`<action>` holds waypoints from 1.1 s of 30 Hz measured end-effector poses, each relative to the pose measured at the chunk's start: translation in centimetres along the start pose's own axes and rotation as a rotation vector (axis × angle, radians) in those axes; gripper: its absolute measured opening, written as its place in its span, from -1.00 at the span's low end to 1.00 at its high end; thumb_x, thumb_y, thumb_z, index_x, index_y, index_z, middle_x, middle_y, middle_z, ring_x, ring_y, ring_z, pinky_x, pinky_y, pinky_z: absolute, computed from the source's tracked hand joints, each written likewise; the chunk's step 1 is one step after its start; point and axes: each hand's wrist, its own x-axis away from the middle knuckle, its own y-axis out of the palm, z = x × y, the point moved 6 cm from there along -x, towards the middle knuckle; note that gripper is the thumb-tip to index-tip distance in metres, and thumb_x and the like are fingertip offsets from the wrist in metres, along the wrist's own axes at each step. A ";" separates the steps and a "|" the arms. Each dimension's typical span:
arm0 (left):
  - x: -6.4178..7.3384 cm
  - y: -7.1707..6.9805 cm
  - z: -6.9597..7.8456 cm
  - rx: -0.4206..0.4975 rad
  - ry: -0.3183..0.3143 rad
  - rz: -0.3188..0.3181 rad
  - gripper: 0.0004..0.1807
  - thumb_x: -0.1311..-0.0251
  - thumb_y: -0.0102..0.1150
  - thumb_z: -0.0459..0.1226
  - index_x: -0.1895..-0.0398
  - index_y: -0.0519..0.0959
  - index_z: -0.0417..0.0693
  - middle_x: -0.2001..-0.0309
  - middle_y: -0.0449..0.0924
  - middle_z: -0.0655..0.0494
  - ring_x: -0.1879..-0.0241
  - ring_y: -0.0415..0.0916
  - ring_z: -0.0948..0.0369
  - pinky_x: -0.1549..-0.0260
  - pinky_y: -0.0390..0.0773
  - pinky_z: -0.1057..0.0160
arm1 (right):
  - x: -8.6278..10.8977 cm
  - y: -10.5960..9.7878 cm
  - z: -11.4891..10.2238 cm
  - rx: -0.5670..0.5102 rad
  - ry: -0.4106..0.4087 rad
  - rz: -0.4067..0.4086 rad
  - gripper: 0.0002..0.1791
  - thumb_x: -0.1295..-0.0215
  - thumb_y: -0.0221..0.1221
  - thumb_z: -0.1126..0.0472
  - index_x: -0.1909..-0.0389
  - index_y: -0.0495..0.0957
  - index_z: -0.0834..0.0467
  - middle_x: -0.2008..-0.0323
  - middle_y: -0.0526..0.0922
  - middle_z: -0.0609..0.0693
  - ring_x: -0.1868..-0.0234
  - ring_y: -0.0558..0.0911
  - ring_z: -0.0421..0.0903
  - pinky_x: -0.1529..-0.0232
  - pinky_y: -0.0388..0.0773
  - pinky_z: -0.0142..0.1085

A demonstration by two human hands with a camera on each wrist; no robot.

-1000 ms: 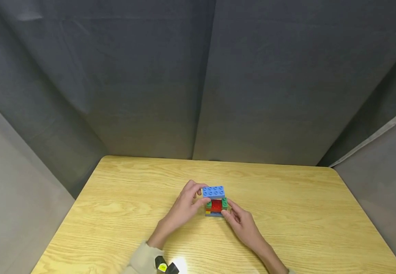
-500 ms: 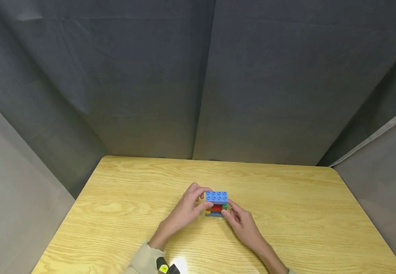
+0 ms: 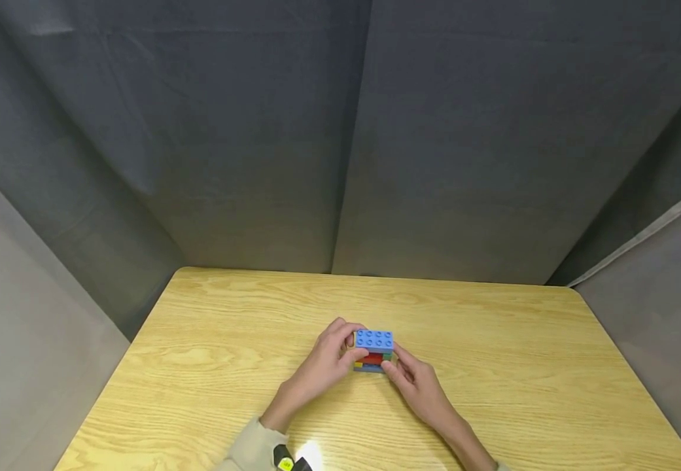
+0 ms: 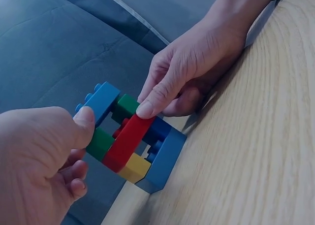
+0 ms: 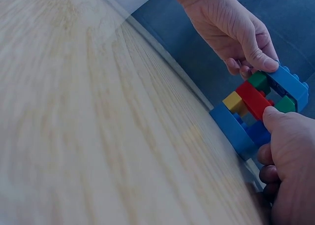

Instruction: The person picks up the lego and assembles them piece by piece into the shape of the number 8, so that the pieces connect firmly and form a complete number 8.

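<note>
A small stack of toy building bricks stands on the wooden table, between both hands. The long blue brick on top lies across two green bricks, its studs facing up. Beneath these come a long red brick, then a yellow brick beside a small dark blue brick, with another long blue brick as base. My left hand pinches the top blue brick at its left end. With thumb on the red brick's right end, my right hand holds the stack steady.
Dark grey curtains hang behind the table's far edge. Lighter panels stand at both sides. A black strap with a yellow mark shows at the left sleeve.
My left hand has brought the top blue brick down and slightly right, from above the green bricks onto them. My right hand has stayed in place on the stack.
</note>
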 end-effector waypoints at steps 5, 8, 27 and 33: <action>0.0 0.2 0.3 -0.018 0.016 0.039 -0.68 -0.39 0.33 -0.28 -0.15 0.60 -0.12 0.33 0.36 0.22 0.32 0.32 0.31 0.36 0.36 0.40 | 0.1 0.0 -0.1 -0.006 -0.026 -0.006 -0.47 -0.53 0.22 0.21 -0.43 0.45 0.31 0.57 0.38 -0.23 0.62 0.20 -0.42 0.62 0.17 -0.49; 0.1 0.2 0.5 -0.022 0.017 0.053 -0.69 -0.37 0.34 -0.33 -0.13 0.61 -0.16 0.34 0.38 0.22 0.34 0.32 0.31 0.39 0.36 0.41 | 0.0 0.0 -0.2 -0.008 -0.048 -0.008 -0.48 -0.52 0.22 0.23 -0.42 0.46 0.29 0.57 0.38 -0.23 0.61 0.19 -0.42 0.62 0.17 -0.50; -0.1 0.6 1.1 -0.006 0.042 0.010 -0.68 -0.36 0.37 -0.28 -0.12 0.62 -0.16 0.40 0.30 0.22 0.41 0.24 0.35 0.45 0.24 0.44 | -0.2 -1.7 -2.6 -0.061 -0.122 0.089 -0.56 -0.49 0.20 0.40 -0.34 0.51 0.30 0.54 0.43 -0.20 0.61 0.23 -0.39 0.63 0.25 -0.41; -0.1 0.5 1.2 -0.025 0.038 0.003 -0.68 -0.36 0.37 -0.27 -0.12 0.63 -0.15 0.41 0.30 0.21 0.41 0.24 0.34 0.45 0.22 0.44 | 0.0 -1.8 -2.7 -0.068 -0.125 0.090 -0.52 -0.46 0.21 0.42 -0.36 0.47 0.42 0.57 0.44 -0.19 0.62 0.20 -0.40 0.66 0.21 -0.43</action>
